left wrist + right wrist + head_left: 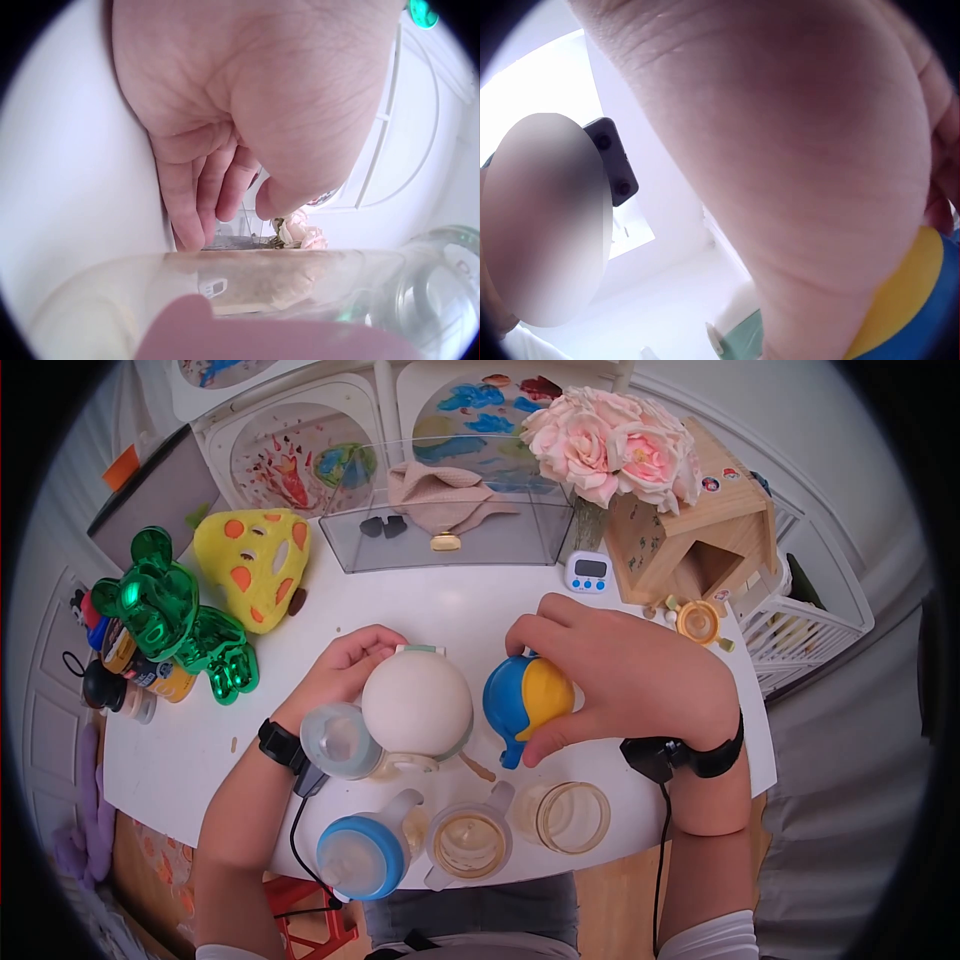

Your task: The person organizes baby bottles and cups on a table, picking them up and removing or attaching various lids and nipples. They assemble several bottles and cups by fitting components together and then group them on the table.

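A blue and yellow rounded object [507, 705] is gripped by my right hand [630, 680], fingers at its top and thumb at its lower side. In the right wrist view, the palm [795, 150] covers much of its yellow part [904, 292]. To its left stands a white round-topped object [417, 703]. My left hand [340, 672] rests on the table just behind and left of that, its fingers loosely bent; the left wrist view shows nothing held in this hand [247, 105]. A clear bottle with a pale collar [341, 741] lies near the left wrist.
Along the front edge stand a blue-collared bottle [362, 857], a handled cup [469, 842] and a clear jar [573, 817]. Behind are a clear box [350, 545], timer [588, 573], roses [615, 450] and wooden house [655, 540]. A green figure [160, 610] and yellow plush [255, 565] sit left.
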Demonstrator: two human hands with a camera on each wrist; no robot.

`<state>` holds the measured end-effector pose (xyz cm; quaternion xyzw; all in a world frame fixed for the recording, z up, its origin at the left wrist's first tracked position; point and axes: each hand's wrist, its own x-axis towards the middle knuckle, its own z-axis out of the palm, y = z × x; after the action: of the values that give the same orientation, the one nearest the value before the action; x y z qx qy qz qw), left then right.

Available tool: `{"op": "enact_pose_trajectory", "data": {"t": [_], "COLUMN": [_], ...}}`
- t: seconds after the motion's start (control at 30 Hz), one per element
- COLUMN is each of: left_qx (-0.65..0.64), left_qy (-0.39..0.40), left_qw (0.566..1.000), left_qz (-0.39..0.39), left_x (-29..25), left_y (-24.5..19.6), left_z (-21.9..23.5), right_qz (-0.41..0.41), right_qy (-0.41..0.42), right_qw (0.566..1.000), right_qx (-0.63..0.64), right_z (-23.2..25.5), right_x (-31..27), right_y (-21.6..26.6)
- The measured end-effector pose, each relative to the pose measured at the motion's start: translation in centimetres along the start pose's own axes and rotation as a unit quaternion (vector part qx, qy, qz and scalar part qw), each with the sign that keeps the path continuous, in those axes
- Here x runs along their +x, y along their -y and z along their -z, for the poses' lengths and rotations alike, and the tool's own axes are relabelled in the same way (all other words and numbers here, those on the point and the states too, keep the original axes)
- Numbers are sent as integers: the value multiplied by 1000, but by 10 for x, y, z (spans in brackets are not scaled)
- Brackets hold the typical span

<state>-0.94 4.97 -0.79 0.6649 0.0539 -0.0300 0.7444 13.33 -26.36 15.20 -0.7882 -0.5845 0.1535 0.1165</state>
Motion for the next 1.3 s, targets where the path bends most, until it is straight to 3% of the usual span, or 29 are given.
{"op": "enact_pose_trajectory", "data": {"t": [0.33, 0.43, 0.5, 0.6, 0.73, 1.17, 1.23, 1.3], "left_qx": [30, 25, 17, 16, 16, 58, 64, 59], "left_qy": [-15, -16, -15, -14, -10, -19, -19, -17], "left_qw": [999, 1000, 1000, 1000, 1000, 998, 998, 998], "left_qz": [-13, -9, -12, -17, -24, -15, -18, -21], "left_x": [-2, -3, -3, -1, -3, -4, -6, -5], "left_y": [-6, -6, -4, -2, -4, -8, -10, -9], "left_z": [-9, -8, -7, -7, -7, -10, -10, -9], "right_qz": [2, 43, 43, 114, 138, 81, 120, 107], "right_qy": [7, -59, -105, -97, -105, -175, -191, -168], "right_qw": [1000, 997, 993, 988, 982, 979, 973, 977], "right_qx": [11, 37, -34, -33, -69, -61, -57, -79], "right_z": [1, 5, 13, 9, -5, -1, -5, -7], "right_x": [-2, -12, -20, -24, -21, -20, -17, -19], "right_y": [-4, -4, 5, 12, 34, 36, 39, 49]}}
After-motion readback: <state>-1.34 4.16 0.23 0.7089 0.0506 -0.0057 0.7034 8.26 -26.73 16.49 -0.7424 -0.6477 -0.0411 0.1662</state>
